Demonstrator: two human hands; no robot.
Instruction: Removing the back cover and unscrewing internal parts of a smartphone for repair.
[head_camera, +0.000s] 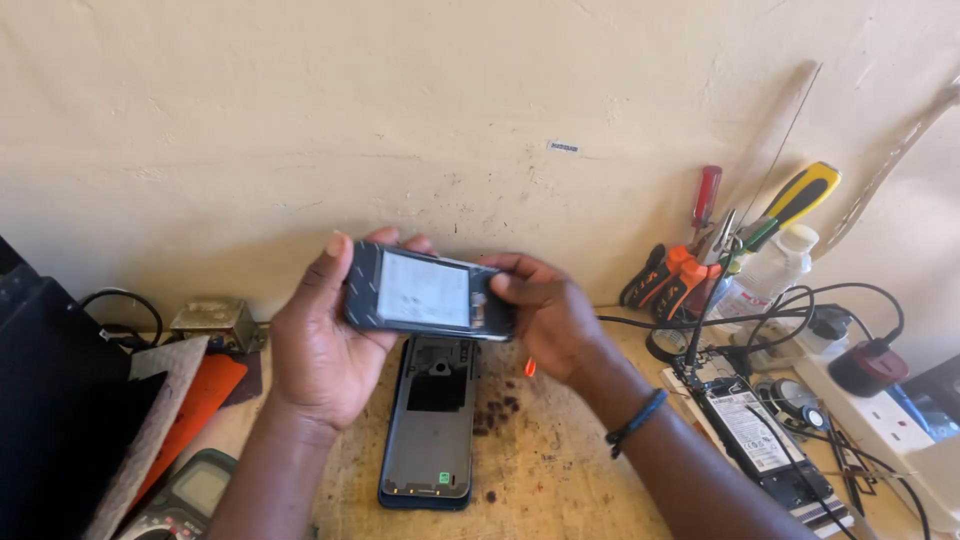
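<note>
Fingers (340, 250) of left hand (320, 345) wrap the left end of an opened phone body (425, 293), thumb side under it; right hand (545, 315) pinches its right end, fingertips clamped on the edge. Phone body held level above the bench (560, 480), straight over a separated phone panel (432, 420) lying flat. Screwdrivers (700, 240) and a power strip (900, 410) sit at right

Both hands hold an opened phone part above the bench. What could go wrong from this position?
1. The phone part is held only at its ends by the left hand and right hand; if one grip slips, it could fall onto the open phone shell directly below.
2. Dark crumbs beside that shell might get inside it.
3. The cables near the right forearm could snag.
</note>
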